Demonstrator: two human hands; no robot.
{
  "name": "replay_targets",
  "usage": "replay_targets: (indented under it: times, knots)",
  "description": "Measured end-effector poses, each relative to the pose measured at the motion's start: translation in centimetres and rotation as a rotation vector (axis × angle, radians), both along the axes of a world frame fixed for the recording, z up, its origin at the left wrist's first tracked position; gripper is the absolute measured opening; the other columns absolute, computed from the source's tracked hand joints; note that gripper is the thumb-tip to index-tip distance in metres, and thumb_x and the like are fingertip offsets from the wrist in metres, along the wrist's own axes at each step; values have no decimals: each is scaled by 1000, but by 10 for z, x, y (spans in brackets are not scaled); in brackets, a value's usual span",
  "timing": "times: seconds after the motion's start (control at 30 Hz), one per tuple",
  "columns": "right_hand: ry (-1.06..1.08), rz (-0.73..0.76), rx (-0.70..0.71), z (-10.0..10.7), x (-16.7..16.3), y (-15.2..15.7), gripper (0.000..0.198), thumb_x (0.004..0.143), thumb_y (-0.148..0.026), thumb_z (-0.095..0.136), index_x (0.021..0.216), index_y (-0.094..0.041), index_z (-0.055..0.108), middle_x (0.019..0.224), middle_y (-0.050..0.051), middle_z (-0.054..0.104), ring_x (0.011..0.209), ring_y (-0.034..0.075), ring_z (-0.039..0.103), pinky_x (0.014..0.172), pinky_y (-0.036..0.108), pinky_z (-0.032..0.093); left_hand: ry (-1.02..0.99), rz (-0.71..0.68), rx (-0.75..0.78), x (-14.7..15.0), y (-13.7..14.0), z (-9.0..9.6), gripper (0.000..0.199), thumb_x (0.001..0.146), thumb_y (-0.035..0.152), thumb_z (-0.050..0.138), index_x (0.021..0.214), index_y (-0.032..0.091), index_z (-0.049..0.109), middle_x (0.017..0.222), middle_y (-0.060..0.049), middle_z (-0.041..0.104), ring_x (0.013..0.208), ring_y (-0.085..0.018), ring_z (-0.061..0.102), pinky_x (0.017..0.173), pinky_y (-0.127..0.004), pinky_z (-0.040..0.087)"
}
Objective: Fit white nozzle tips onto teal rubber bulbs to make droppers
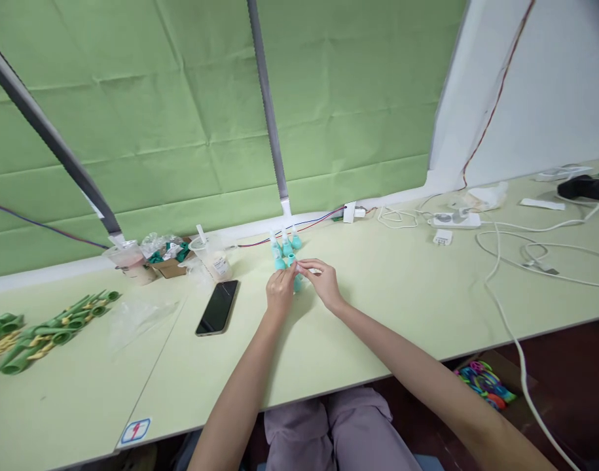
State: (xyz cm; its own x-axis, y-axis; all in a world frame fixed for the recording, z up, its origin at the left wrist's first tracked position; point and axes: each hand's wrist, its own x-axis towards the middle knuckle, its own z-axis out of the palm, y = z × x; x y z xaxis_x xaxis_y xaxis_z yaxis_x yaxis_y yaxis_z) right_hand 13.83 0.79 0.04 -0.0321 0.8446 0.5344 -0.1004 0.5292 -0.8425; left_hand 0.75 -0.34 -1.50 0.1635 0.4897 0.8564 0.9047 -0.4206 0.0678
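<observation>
Both hands meet over the table among a small cluster of teal bottle-shaped pieces with pale tops [286, 245]. My left hand [280, 291] is closed, its fingertips pinching at a small whitish part that is mostly hidden. From the right, my right hand [323, 281] pinches at the same spot, thumb and forefinger together. One teal piece [297, 284] shows just below the fingertips, between the hands; whether it is gripped I cannot tell. Several more teal pieces stand upright just beyond the fingers.
Left of my hands lies a black phone [217, 307]. Behind it stand a drink cup with a straw [211, 257], a small cardboard box [171, 265] and another cup [132, 261]. Green tubes [63, 330] lie far left. A power strip [456, 220] and white cables [498, 261] spread right.
</observation>
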Motion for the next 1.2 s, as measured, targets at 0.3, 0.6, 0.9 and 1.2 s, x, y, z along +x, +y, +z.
replay_targets:
  times: [0.3,0.6,0.9,1.2]
  knots:
    - [-54,106,-47,6,9,14,20,64,-38,67,71,-19,67,83,4,67,76,17,60,69,28,48,55,28,22,0,-2,0,29,89,22,40,109,17,60,73,-7,67,67,-14,60,63,-26,41]
    - [53,-63,-83,3,1,0,26,66,-40,66,82,-19,68,88,4,68,64,13,58,63,27,50,153,85,217,1,-2,1,28,87,20,45,111,17,58,64,-2,66,54,-10,56,55,-24,37]
    - [106,-4,-19,-2,-1,-1,22,69,-36,66,82,-20,71,90,5,68,85,18,63,78,31,52,168,109,142,0,-3,4,28,88,23,44,109,19,61,60,-3,64,53,-11,54,55,-26,33]
    - [98,-13,-36,-3,2,5,21,65,-37,69,77,-20,71,83,4,70,80,20,64,79,32,52,142,128,176,3,-6,7,26,87,25,45,106,21,63,57,-2,64,52,-12,53,55,-27,29]
